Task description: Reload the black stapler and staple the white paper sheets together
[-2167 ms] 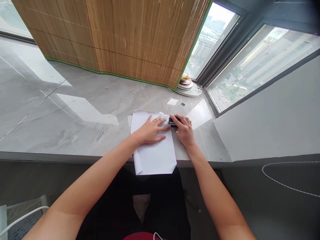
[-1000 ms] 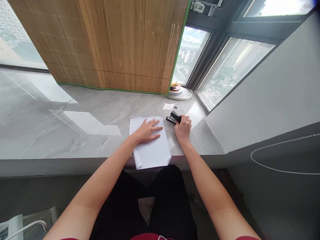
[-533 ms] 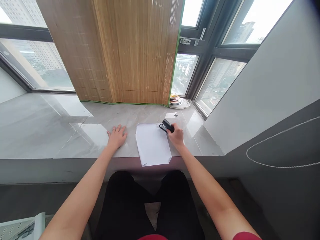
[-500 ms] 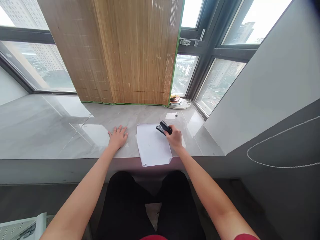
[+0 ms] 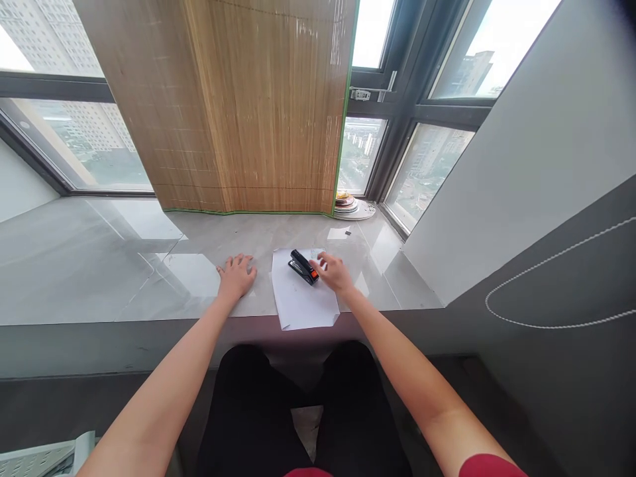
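Note:
A black stapler (image 5: 301, 265) with an orange-red patch at its near end lies slantwise on a white sheet of paper (image 5: 304, 306). The sheet rests on the grey tiled sill, its lower end jutting past the front edge. My right hand (image 5: 334, 273) is just right of the stapler, fingers apart and curved, the tips close to its near end; whether they still touch it is hard to tell. Left of the paper, my left hand (image 5: 237, 275) lies flat on the sill with its fingers spread, holding nothing.
A small dark piece (image 5: 348, 232) lies on the sill beyond my right hand. Stacked plates (image 5: 354, 208) stand in the back right corner. A bamboo blind (image 5: 258, 119) hangs behind the sill, and a white beaded cord (image 5: 541, 266) loops at the right.
The stapler has moved left and down onto the paper and turned. My right hand has loosened its grip on it and shifted slightly left. My left hand stays on the sill.

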Motion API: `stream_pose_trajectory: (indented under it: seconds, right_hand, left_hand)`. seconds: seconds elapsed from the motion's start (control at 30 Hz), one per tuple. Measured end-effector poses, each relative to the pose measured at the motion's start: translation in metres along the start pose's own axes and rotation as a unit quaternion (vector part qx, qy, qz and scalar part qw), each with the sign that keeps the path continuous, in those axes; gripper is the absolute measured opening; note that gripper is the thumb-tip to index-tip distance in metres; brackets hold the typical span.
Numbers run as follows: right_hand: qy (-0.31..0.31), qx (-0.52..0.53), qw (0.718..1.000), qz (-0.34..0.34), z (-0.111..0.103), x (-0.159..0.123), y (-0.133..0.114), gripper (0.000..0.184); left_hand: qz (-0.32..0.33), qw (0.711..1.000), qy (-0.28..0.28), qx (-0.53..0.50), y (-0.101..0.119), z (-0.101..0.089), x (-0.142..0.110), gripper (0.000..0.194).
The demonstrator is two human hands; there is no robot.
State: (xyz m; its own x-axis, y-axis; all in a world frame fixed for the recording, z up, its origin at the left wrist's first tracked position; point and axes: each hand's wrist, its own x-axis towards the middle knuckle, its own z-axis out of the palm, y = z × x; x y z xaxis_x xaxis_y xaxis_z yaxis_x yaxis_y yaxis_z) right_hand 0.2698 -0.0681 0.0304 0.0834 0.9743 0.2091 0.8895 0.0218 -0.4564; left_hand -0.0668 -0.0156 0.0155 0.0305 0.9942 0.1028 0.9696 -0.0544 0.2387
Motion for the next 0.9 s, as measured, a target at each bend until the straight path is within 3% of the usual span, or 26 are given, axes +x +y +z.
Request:
stream_pose_trajectory:
  seconds: [0.07,0.17,0.3,0.4,0.5,0.57,0.63,0.73,0.8,0.9]
  right_hand:
    - [-0.008,-0.082,0.993,0.082,-0.020,-0.004,0.035,0.041]
    - [-0.005,-0.118,0.984,0.135,-0.040,-0.012,0.079,0.038]
    - [0.015,-0.113,0.984,0.137,-0.042,-0.019,0.096,0.036]
    - [0.041,-0.080,0.988,0.124,-0.035,-0.019,0.083,0.044]
    - [0.059,-0.025,0.993,0.095,-0.021,-0.015,0.049,0.057]
    - [0.051,0.049,0.997,0.034,-0.006,-0.011,0.019,0.051]
    - [0.027,0.136,0.989,-0.043,0.010,-0.007,-0.013,0.031]
    - [-0.022,0.165,0.983,-0.072,0.029,-0.002,-0.044,0.034]
    - [-0.035,0.147,0.987,-0.056,0.033,0.000,-0.048,0.038]
    - [-0.023,0.129,0.991,-0.038,0.025,0.002,-0.026,0.041]
  left_hand:
    - [0.000,1.000,0.000,0.002,0.000,0.001,0.001,0.059]
    - [-0.001,1.000,0.002,0.003,0.001,0.000,0.001,0.058]
    - [-0.001,1.000,0.000,0.000,0.002,-0.002,-0.001,0.057]
    - [-0.001,1.000,0.002,-0.002,0.002,-0.002,0.000,0.057]
    - [-0.002,1.000,0.004,0.000,0.002,-0.002,0.000,0.057]
    - [-0.003,1.000,0.004,0.001,0.002,-0.002,0.000,0.056]
    - [-0.004,1.000,0.002,0.000,0.003,-0.003,-0.001,0.056]
    - [-0.006,1.000,-0.005,0.001,0.005,-0.005,-0.002,0.056]
    - [-0.006,1.000,-0.003,0.005,0.005,-0.006,-0.003,0.056]
    - [-0.001,1.000,0.006,0.005,0.005,-0.005,-0.002,0.055]
